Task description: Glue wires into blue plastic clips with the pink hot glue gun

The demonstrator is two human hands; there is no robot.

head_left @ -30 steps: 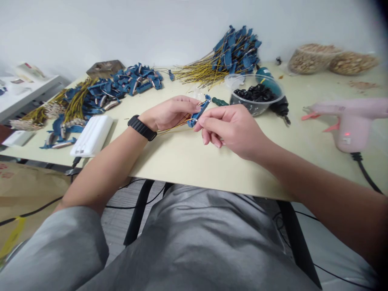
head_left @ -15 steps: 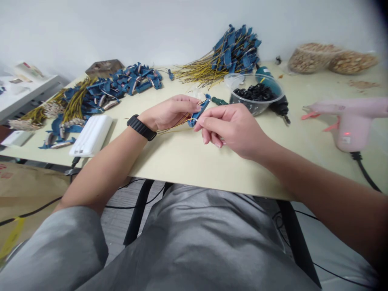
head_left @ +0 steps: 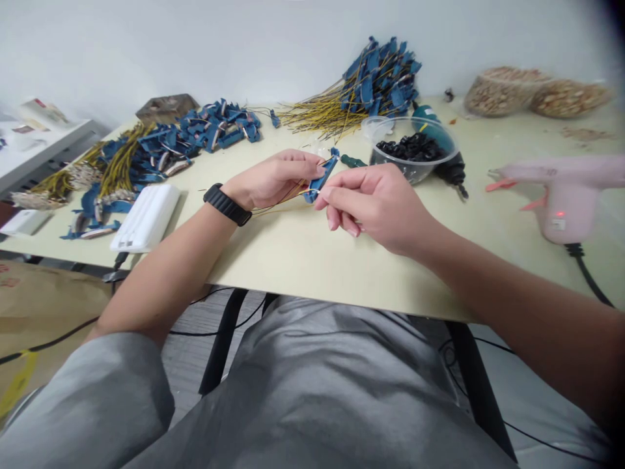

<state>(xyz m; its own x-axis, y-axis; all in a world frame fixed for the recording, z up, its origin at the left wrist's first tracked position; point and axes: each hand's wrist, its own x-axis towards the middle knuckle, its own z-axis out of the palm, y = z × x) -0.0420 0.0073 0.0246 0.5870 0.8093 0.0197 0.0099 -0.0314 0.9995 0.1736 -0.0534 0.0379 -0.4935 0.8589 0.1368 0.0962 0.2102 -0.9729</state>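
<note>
So this person's left hand (head_left: 273,181) is curled around a blue plastic connector (head_left: 321,178), held just above the pale table (head_left: 312,260), with its yellow wires (head_left: 278,202) trailing back toward the wrist. The right hand (head_left: 371,208) pinches one of the wires right at the connector. Nearby there's a heap of wired blue connectors (head_left: 375,81), a clear bowl (head_left: 413,163) of black pieces, and a pink glue gun (head_left: 561,192).

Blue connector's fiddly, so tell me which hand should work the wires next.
Right, probably. The right hand has its fingertips pinched by the yellow wires at the blue connector, while the left hand is occupied gripping that connector.
</note>
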